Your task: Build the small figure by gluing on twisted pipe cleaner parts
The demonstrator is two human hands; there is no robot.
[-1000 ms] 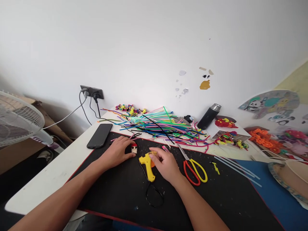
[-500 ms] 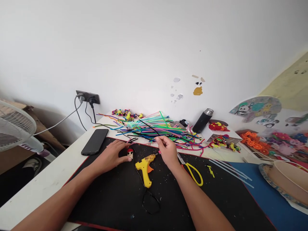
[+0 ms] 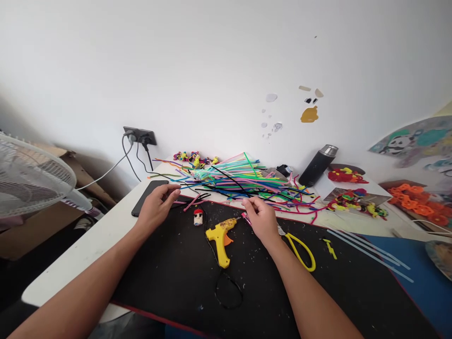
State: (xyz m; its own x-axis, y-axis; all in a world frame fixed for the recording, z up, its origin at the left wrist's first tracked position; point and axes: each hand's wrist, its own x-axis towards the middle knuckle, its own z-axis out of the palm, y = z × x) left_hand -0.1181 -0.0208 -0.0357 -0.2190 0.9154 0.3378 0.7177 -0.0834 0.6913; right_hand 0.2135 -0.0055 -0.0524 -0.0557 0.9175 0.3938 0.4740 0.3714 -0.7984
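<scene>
My left hand [image 3: 157,203] is above the back left of the black mat, beside the phone. Its thumb and fingertips are close together; anything between them is too small to see. Close by lie short pink and black pipe cleaner pieces [image 3: 191,202]. A small figure with a red cap [image 3: 198,217] stands on the mat to the right. My right hand [image 3: 261,218] is pinched at the pile's front edge, what it holds unclear, with a small pink item [image 3: 246,217] under its fingers. Between my hands lies a yellow glue gun [image 3: 221,240]. Yellow-handled scissors [image 3: 302,252] are partly hidden behind my right wrist.
A pile of coloured pipe cleaners [image 3: 233,181] lies along the wall, with a black flask [image 3: 318,165] leaning at its right. A phone [image 3: 145,190], clear glue sticks [image 3: 370,249] and a small yellow piece [image 3: 330,248] lie around. A fan [image 3: 33,176] stands left.
My left hand has left the red-capped figure and moved left, its fingers drawing together. My right hand stays pinched near the pile. The view has turned slightly.
</scene>
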